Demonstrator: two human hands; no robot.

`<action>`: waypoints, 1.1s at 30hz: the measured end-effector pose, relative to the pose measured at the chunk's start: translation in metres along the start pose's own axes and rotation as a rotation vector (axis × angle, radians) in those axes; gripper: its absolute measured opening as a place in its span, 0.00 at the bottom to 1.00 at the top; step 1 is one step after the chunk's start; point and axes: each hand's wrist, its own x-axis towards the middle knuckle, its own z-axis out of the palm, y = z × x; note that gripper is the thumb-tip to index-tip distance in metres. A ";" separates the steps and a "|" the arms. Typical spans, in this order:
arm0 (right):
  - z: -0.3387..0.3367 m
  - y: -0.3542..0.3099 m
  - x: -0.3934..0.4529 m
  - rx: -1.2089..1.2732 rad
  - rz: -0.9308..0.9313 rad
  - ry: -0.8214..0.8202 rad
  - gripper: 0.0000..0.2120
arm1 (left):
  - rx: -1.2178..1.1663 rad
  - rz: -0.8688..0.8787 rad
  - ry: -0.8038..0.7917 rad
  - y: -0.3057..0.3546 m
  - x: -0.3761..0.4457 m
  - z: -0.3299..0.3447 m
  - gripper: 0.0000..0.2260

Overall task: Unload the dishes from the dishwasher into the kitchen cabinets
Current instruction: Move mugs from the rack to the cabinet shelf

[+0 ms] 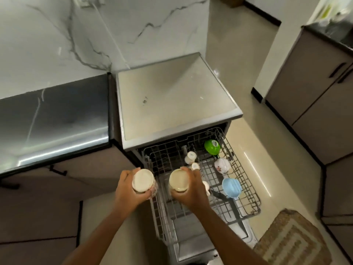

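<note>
My left hand [127, 190] grips a cream cup [143, 180] with a patterned side, held just left of the pulled-out dishwasher rack [248, 190]. My right hand [191, 190] grips a second cream cup [178, 179] over the rack's left part. Both cups are seen end-on, and whether rim or base faces up is unclear. In the rack lie two small white cups [191, 157], a green cup [212, 147], a white floral cup [222, 165] and a light blue cup [231, 188]. A dark utensil [218, 195] lies beside the blue one.
The dishwasher's flat top [172, 96] is straight ahead, its open door [193, 245] below the rack. A steel counter [53, 119] with cabinet doors beneath stands to the left. More cabinets [313, 96] stand at the right, and a woven mat [292, 240] lies on the floor.
</note>
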 end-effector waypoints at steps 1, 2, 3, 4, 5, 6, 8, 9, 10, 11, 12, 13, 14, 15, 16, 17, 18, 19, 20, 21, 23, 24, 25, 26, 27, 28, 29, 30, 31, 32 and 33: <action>0.000 -0.013 -0.002 -0.012 -0.025 -0.003 0.40 | 0.001 -0.006 0.016 -0.004 -0.007 -0.013 0.41; 0.002 -0.031 -0.003 -0.028 -0.050 -0.004 0.40 | -0.010 -0.010 0.042 -0.009 -0.014 -0.028 0.42; 0.005 -0.045 -0.005 -0.043 -0.075 -0.003 0.40 | -0.026 -0.021 0.065 -0.015 -0.020 -0.041 0.42; 0.009 -0.060 -0.007 -0.053 -0.098 0.001 0.40 | -0.039 -0.028 0.094 -0.021 -0.027 -0.054 0.41; 0.016 -0.078 -0.009 -0.044 -0.132 0.008 0.39 | -0.051 -0.031 0.127 -0.027 -0.036 -0.070 0.41; 0.023 -0.092 -0.013 -0.029 -0.152 0.002 0.38 | -0.063 -0.030 0.160 -0.032 -0.044 -0.084 0.40; 0.042 -0.127 -0.022 -0.016 -0.216 -0.014 0.38 | -0.092 -0.033 0.221 -0.049 -0.063 -0.116 0.41; 0.051 -0.142 -0.027 -0.014 -0.245 -0.020 0.38 | -0.102 -0.030 0.248 -0.056 -0.071 -0.132 0.41; 0.061 -0.159 -0.031 -0.013 -0.263 -0.029 0.38 | -0.106 -0.023 0.273 -0.065 -0.081 -0.148 0.41; 0.072 -0.176 -0.037 -0.010 -0.281 -0.033 0.38 | -0.106 -0.013 0.295 -0.075 -0.091 -0.165 0.41; 0.084 -0.195 -0.043 -0.007 -0.296 -0.037 0.38 | -0.105 -0.007 0.319 -0.086 -0.102 -0.184 0.41; 0.093 -0.209 -0.047 -0.005 -0.313 -0.035 0.38 | -0.106 0.000 0.343 -0.094 -0.111 -0.198 0.41; 0.106 -0.230 -0.055 -0.004 -0.338 -0.038 0.38 | -0.115 0.005 0.379 -0.107 -0.124 -0.218 0.42; 0.115 -0.245 -0.059 0.003 -0.352 -0.043 0.38 | -0.120 0.015 0.413 -0.116 -0.132 -0.233 0.42; 0.123 -0.260 -0.062 0.013 -0.359 -0.053 0.38 | -0.127 0.027 0.441 -0.126 -0.139 -0.248 0.42; 0.134 -0.276 -0.066 0.013 -0.368 -0.069 0.38 | -0.129 0.030 0.471 -0.136 -0.149 -0.265 0.42; 0.141 -0.290 -0.068 0.002 -0.369 -0.083 0.39 | -0.126 0.032 0.495 -0.143 -0.155 -0.278 0.42; 0.150 -0.306 -0.071 -0.007 -0.375 -0.096 0.40 | -0.119 0.027 0.517 -0.151 -0.164 -0.295 0.42; 0.156 -0.318 -0.071 -0.010 -0.383 -0.107 0.42 | -0.110 0.025 0.534 -0.156 -0.167 -0.308 0.42; 0.161 -0.329 -0.071 -0.008 -0.399 -0.109 0.42 | -0.105 0.022 0.546 -0.161 -0.169 -0.320 0.42; 0.169 -0.355 -0.070 -0.009 -0.433 -0.111 0.41 | -0.102 0.011 0.563 -0.168 -0.174 -0.347 0.42; 0.172 -0.369 -0.068 -0.016 -0.449 -0.104 0.41 | -0.106 0.010 0.567 -0.171 -0.174 -0.362 0.43; 0.172 -0.381 -0.065 -0.024 -0.459 -0.100 0.40 | -0.108 0.014 0.568 -0.173 -0.173 -0.373 0.43; 0.173 -0.393 -0.062 -0.030 -0.475 -0.092 0.40 | -0.113 0.023 0.576 -0.173 -0.171 -0.384 0.43; 0.174 -0.406 -0.058 -0.030 -0.491 -0.085 0.41 | -0.120 0.031 0.594 -0.173 -0.169 -0.395 0.43; 0.174 -0.416 -0.053 -0.027 -0.504 -0.078 0.41 | -0.125 0.037 0.615 -0.173 -0.166 -0.403 0.43; 0.175 -0.429 -0.044 -0.024 -0.519 -0.069 0.41 | -0.127 0.046 0.635 -0.172 -0.158 -0.414 0.43; 0.173 -0.438 -0.039 -0.024 -0.525 -0.068 0.42 | -0.128 0.051 0.639 -0.169 -0.152 -0.422 0.43; 0.172 -0.448 -0.032 -0.015 -0.539 -0.062 0.42 | -0.124 0.058 0.650 -0.167 -0.144 -0.431 0.43; 0.172 -0.461 -0.022 0.000 -0.558 -0.052 0.42 | -0.123 0.066 0.668 -0.164 -0.134 -0.441 0.43; 0.171 -0.471 -0.013 0.020 -0.572 -0.044 0.43 | -0.119 0.077 0.678 -0.162 -0.125 -0.449 0.43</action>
